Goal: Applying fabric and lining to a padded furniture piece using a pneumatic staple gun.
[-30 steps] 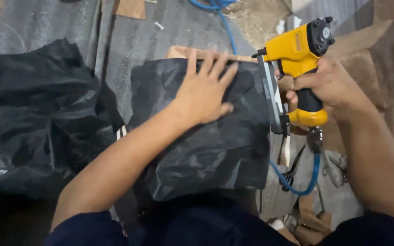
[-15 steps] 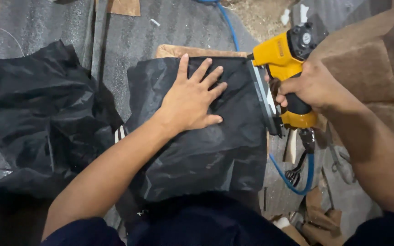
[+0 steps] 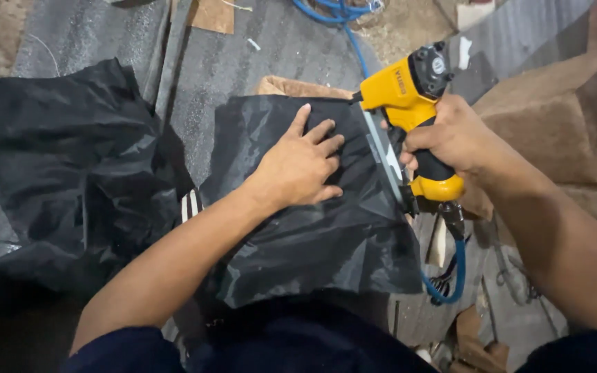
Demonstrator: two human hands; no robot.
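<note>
My left hand lies flat, fingers spread, on a sheet of black fabric stretched over a wooden panel whose far corner pokes out. My right hand grips the black handle of a yellow pneumatic staple gun. The gun's nose and metal magazine rest along the right edge of the fabric, just right of my left fingertips. A blue air hose hangs from the bottom of the gun's handle.
A loose heap of black fabric lies to the left. Brown upholstered blocks stand at the right. More blue hose coils at the top. Wood scraps and small debris litter the grey floor.
My left hand has slid a little down and right on the fabric. The staple gun stays at the right edge, shifted slightly along it.
</note>
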